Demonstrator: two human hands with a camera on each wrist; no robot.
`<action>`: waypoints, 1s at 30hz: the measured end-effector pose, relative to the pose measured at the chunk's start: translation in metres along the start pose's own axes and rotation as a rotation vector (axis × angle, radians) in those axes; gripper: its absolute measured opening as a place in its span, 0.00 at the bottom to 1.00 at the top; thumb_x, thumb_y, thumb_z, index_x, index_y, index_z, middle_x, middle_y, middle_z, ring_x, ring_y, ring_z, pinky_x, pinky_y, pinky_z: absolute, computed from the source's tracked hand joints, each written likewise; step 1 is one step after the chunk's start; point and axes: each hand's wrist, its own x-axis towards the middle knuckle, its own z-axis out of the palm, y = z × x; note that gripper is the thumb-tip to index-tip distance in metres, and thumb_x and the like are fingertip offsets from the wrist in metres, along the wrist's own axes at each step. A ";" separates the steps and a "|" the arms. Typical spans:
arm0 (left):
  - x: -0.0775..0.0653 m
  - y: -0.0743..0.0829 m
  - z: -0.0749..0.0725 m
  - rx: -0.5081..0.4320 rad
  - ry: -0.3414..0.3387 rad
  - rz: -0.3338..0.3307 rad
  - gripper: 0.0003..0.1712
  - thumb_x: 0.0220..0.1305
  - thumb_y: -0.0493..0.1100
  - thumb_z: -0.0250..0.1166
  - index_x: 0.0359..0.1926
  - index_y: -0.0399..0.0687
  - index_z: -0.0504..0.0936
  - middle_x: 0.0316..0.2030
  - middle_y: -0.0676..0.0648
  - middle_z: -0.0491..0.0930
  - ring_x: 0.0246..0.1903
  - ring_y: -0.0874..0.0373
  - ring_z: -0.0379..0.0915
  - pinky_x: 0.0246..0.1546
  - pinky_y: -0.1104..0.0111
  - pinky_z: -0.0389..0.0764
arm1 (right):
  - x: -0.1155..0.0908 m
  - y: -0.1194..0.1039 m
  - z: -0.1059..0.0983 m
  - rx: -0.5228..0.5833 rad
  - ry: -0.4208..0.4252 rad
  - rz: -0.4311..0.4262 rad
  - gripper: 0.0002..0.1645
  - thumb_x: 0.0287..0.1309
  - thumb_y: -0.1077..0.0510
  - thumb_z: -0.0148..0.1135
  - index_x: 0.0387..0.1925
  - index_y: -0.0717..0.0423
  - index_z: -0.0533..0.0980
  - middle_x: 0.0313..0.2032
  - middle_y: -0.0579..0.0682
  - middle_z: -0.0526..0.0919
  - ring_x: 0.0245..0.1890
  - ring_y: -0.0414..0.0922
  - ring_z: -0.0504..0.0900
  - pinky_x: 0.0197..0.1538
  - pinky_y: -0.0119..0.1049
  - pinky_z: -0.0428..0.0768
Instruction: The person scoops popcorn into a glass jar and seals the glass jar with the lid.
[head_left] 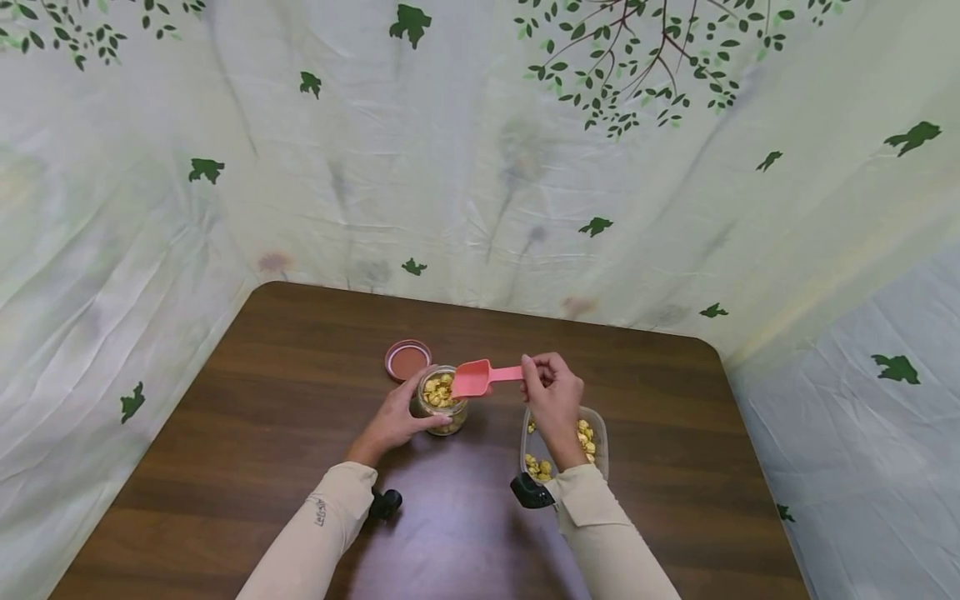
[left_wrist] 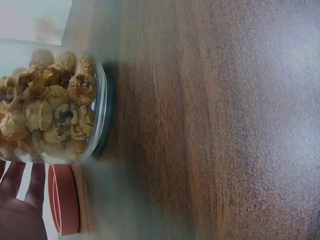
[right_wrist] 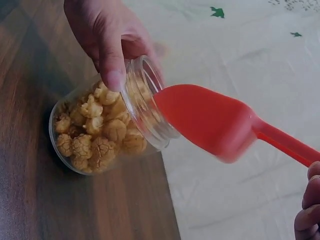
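A clear jar point(head_left: 447, 427) of caramel popcorn point(right_wrist: 95, 132) stands on the table, its mouth uncovered. My left hand point(head_left: 396, 421) grips it near the neck, thumb on the near side and fingers round the far side. My right hand point(head_left: 553, 402) pinches the handle of a red plastic scoop point(head_left: 472, 379). The scoop's tip lies at the jar's rim, tilted down toward the opening in the right wrist view. Popcorn reaches close to the top of the jar, and none shows on the scoop.
Below my right forearm sits a clear plastic tub point(head_left: 606, 442) with some popcorn left in its corners, partly hidden by the arm. A red lid point(head_left: 408, 360) lies behind the jar. Leaf-printed white cloth point(head_left: 465, 167) hangs around the brown table point(head_left: 300, 392).
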 end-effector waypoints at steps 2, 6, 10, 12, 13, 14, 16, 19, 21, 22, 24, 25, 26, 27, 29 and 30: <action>0.000 0.000 0.000 -0.003 0.001 0.002 0.53 0.44 0.44 0.80 0.70 0.43 0.62 0.64 0.38 0.68 0.63 0.44 0.63 0.64 0.48 0.61 | 0.000 -0.001 0.000 -0.009 -0.001 -0.013 0.08 0.61 0.67 0.61 0.29 0.71 0.75 0.18 0.66 0.79 0.13 0.43 0.73 0.18 0.20 0.68; 0.000 0.000 0.000 -0.004 0.002 0.007 0.54 0.44 0.44 0.80 0.70 0.42 0.62 0.64 0.38 0.68 0.63 0.44 0.63 0.64 0.48 0.61 | -0.001 -0.001 -0.001 -0.004 0.001 -0.012 0.08 0.61 0.67 0.61 0.29 0.72 0.75 0.18 0.66 0.79 0.13 0.41 0.73 0.18 0.20 0.69; 0.000 0.001 0.000 -0.001 0.004 0.009 0.53 0.44 0.44 0.80 0.70 0.42 0.62 0.64 0.38 0.68 0.63 0.44 0.63 0.64 0.48 0.61 | -0.001 0.002 -0.003 0.013 -0.004 -0.001 0.08 0.61 0.68 0.61 0.30 0.73 0.75 0.19 0.68 0.79 0.14 0.43 0.74 0.19 0.20 0.71; 0.000 0.001 0.000 -0.002 0.003 0.009 0.53 0.44 0.44 0.80 0.70 0.43 0.62 0.64 0.38 0.69 0.63 0.44 0.64 0.64 0.48 0.62 | -0.001 0.004 -0.004 0.020 -0.013 0.007 0.08 0.61 0.67 0.61 0.31 0.73 0.75 0.20 0.69 0.79 0.15 0.51 0.76 0.20 0.21 0.73; 0.000 0.001 0.000 -0.002 0.003 0.009 0.53 0.44 0.44 0.80 0.70 0.43 0.62 0.64 0.38 0.69 0.63 0.44 0.64 0.64 0.48 0.62 | -0.001 0.005 -0.005 0.022 -0.018 0.013 0.08 0.62 0.67 0.61 0.31 0.72 0.75 0.20 0.69 0.79 0.15 0.55 0.77 0.20 0.23 0.74; 0.000 0.001 0.000 -0.003 0.003 0.009 0.53 0.44 0.44 0.80 0.70 0.43 0.62 0.64 0.38 0.69 0.63 0.44 0.64 0.64 0.48 0.62 | -0.001 0.007 -0.006 0.025 -0.021 0.021 0.08 0.62 0.66 0.61 0.32 0.72 0.75 0.21 0.69 0.79 0.16 0.59 0.77 0.20 0.26 0.76; 0.000 0.001 0.000 -0.002 0.002 0.012 0.53 0.44 0.44 0.80 0.70 0.43 0.62 0.64 0.38 0.69 0.63 0.44 0.64 0.64 0.48 0.62 | -0.001 0.010 -0.008 0.032 -0.024 0.042 0.09 0.62 0.65 0.61 0.32 0.72 0.75 0.21 0.68 0.79 0.18 0.64 0.77 0.21 0.33 0.80; 0.000 0.001 0.000 0.002 0.002 0.010 0.53 0.44 0.44 0.80 0.70 0.43 0.62 0.64 0.38 0.68 0.63 0.44 0.63 0.64 0.48 0.61 | 0.000 0.015 -0.011 0.046 -0.021 0.075 0.10 0.62 0.64 0.61 0.32 0.71 0.75 0.21 0.67 0.79 0.19 0.63 0.78 0.21 0.39 0.81; -0.001 0.001 0.000 0.004 0.004 0.005 0.53 0.44 0.44 0.79 0.71 0.43 0.62 0.65 0.38 0.67 0.64 0.44 0.62 0.64 0.47 0.61 | 0.001 0.018 -0.013 0.064 -0.013 0.093 0.10 0.62 0.65 0.61 0.33 0.71 0.75 0.20 0.67 0.79 0.18 0.62 0.77 0.21 0.37 0.81; -0.001 0.001 0.000 0.006 0.005 0.001 0.53 0.44 0.45 0.79 0.71 0.44 0.62 0.65 0.38 0.67 0.64 0.44 0.61 0.64 0.47 0.60 | 0.001 0.019 -0.015 0.074 -0.011 0.102 0.09 0.63 0.65 0.61 0.33 0.72 0.75 0.20 0.67 0.79 0.18 0.61 0.77 0.21 0.35 0.80; -0.001 0.001 0.000 0.010 0.005 -0.003 0.54 0.44 0.45 0.79 0.71 0.44 0.62 0.66 0.38 0.66 0.65 0.44 0.61 0.65 0.47 0.60 | 0.002 0.021 -0.017 0.086 -0.008 0.124 0.10 0.63 0.64 0.61 0.33 0.71 0.75 0.21 0.67 0.79 0.17 0.58 0.78 0.21 0.30 0.79; -0.001 0.001 0.000 0.011 0.006 -0.002 0.54 0.44 0.45 0.79 0.71 0.44 0.62 0.66 0.38 0.66 0.65 0.44 0.61 0.65 0.47 0.60 | 0.002 0.023 -0.018 0.097 -0.007 0.134 0.10 0.63 0.64 0.60 0.34 0.71 0.75 0.21 0.67 0.79 0.17 0.56 0.78 0.21 0.29 0.79; -0.001 0.001 0.000 0.013 0.006 0.000 0.54 0.45 0.45 0.79 0.71 0.44 0.62 0.66 0.38 0.66 0.65 0.44 0.61 0.65 0.47 0.60 | 0.002 0.024 -0.020 0.106 -0.004 0.144 0.10 0.63 0.63 0.60 0.34 0.71 0.75 0.21 0.66 0.79 0.17 0.54 0.78 0.21 0.29 0.79; -0.001 0.000 0.000 0.015 0.006 0.002 0.54 0.45 0.45 0.79 0.71 0.43 0.62 0.65 0.38 0.67 0.65 0.44 0.61 0.64 0.47 0.60 | 0.002 0.025 -0.021 0.113 -0.002 0.156 0.11 0.64 0.63 0.60 0.34 0.71 0.75 0.21 0.66 0.79 0.17 0.51 0.78 0.21 0.29 0.79; -0.001 0.000 0.000 0.014 0.009 0.009 0.54 0.44 0.44 0.79 0.71 0.42 0.62 0.65 0.38 0.67 0.65 0.43 0.61 0.64 0.47 0.60 | 0.002 0.028 -0.025 0.125 0.005 0.178 0.11 0.64 0.63 0.59 0.35 0.71 0.75 0.21 0.65 0.79 0.17 0.45 0.77 0.22 0.30 0.79; -0.001 0.000 0.001 0.010 0.011 0.011 0.54 0.44 0.44 0.80 0.70 0.41 0.62 0.65 0.38 0.67 0.64 0.43 0.61 0.64 0.47 0.60 | 0.003 0.029 -0.027 0.135 0.009 0.187 0.11 0.65 0.63 0.59 0.35 0.72 0.74 0.21 0.64 0.79 0.17 0.44 0.77 0.22 0.30 0.79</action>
